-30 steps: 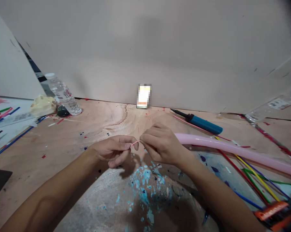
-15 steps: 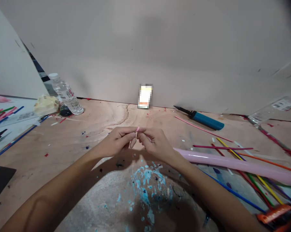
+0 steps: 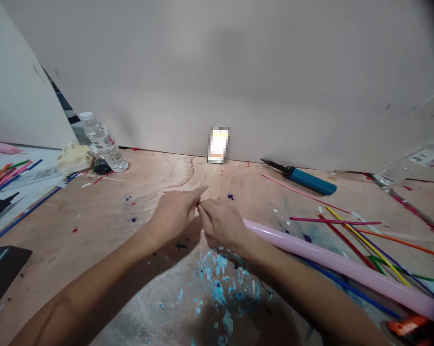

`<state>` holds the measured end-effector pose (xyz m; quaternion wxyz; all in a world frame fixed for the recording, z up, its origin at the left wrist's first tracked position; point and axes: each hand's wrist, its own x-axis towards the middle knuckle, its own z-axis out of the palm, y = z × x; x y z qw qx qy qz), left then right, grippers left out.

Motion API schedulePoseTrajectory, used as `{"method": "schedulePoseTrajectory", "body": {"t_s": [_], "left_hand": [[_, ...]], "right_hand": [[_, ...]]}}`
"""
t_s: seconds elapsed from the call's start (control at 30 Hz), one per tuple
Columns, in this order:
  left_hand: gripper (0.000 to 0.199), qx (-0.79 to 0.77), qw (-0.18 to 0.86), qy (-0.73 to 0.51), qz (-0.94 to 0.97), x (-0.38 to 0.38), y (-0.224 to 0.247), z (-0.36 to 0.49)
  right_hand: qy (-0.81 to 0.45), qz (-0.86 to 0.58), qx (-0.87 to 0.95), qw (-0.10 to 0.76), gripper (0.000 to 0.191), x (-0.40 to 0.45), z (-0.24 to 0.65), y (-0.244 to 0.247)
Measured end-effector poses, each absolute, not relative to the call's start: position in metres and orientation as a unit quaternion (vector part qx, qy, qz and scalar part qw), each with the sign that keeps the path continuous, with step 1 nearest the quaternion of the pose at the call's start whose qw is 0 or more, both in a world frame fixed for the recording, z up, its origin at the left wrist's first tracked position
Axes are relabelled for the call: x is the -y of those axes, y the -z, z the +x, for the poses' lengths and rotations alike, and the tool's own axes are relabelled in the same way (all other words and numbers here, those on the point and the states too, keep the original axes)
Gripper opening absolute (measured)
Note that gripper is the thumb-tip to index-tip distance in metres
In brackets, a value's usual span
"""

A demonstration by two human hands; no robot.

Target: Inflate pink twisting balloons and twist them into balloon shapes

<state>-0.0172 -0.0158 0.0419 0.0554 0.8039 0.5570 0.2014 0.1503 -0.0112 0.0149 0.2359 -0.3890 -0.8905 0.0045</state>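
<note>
A long inflated pink balloon [image 3: 310,252] runs from the lower right up to my hands, over the middle of the table. My right hand [image 3: 220,221] is closed on the balloon's near end, its fingers curled. Pressed against it, my left hand [image 3: 177,209] has its forefinger stretched out and its other fingers bent in. A small pinkish bit of the balloon's neck shows between the two hands; most of the neck is hidden by the fingers.
A blue hand pump [image 3: 310,181] lies at the back right near thin uninflated balloons [image 3: 350,223]. A lit phone [image 3: 219,145] leans on the wall. At the left stand a water bottle [image 3: 107,146] and a dark angular object [image 3: 6,269]. An orange-handled object [image 3: 407,326] lies lower right.
My hands have come closer together and turned knuckles up, and the pink loop over the fingertips no longer shows. The balloon's far part has swung down toward me.
</note>
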Motion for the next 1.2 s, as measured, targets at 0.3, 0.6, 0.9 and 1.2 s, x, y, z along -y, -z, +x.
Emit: {"method": "schedulePoseTrajectory", "body": {"t_s": [0.3,0.6,0.9,1.2], "left_hand": [[0.032,-0.324,0.646,-0.158,0.673,0.012,-0.048,-0.037],[0.039,-0.387,0.488,-0.324,0.712,0.016,-0.044,-0.020],[0.036,-0.533,0.034,-0.108,0.838,0.023,-0.037,-0.009],[0.030,-0.525,0.039,-0.090,0.845,0.030,-0.042,-0.009]], "right_hand": [[0.014,-0.276,0.930,0.240,0.023,-0.007,0.177,-0.030],[-0.003,-0.357,0.898,0.258,0.028,0.003,0.167,-0.030],[0.073,-0.396,0.902,0.157,0.020,0.005,0.161,-0.033],[-0.116,-0.383,0.891,0.215,0.023,-0.001,0.166,-0.037]]}}
